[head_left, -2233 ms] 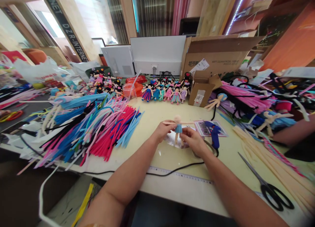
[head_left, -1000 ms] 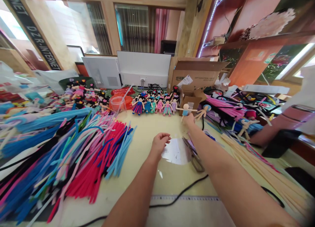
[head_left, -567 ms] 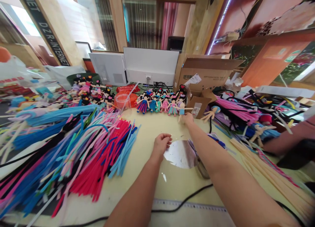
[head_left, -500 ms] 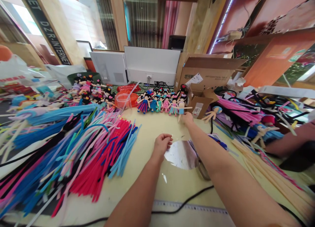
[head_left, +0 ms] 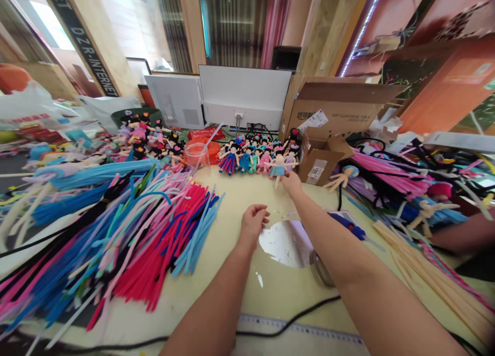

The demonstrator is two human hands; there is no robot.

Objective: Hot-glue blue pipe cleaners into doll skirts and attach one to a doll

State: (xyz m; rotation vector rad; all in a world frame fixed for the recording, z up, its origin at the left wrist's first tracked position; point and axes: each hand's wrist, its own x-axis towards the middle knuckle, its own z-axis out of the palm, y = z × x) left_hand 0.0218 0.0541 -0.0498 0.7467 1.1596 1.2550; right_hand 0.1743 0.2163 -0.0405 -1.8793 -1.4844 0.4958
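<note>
My right hand (head_left: 291,184) reaches to the row of dolls and pinches a small fuzzy-stem doll (head_left: 277,171) with a light blue skirt by its lower side. That doll is upright at the front of several finished-looking dolls (head_left: 247,159) in coloured dresses. Nearer to me, my left hand (head_left: 253,223) hovers over the table with loosely curled fingers and nothing in them. Beside it lies a round reflective sheet (head_left: 286,243), partly hidden by my right forearm. A blue glue gun (head_left: 348,226) rests to the right of that forearm.
Bundles of coloured pipe cleaners (head_left: 143,253) spread over the left side; beige stems (head_left: 421,266) lie at the right. A clear cup (head_left: 196,156) and cardboard box (head_left: 320,163) flank the dolls. A black cable (head_left: 286,325) crosses a ruler (head_left: 320,334) in front.
My right hand has shifted the light-blue-skirted doll left, in front of the row. My left hand stays nearly where it was. The camera view has turned slightly.
</note>
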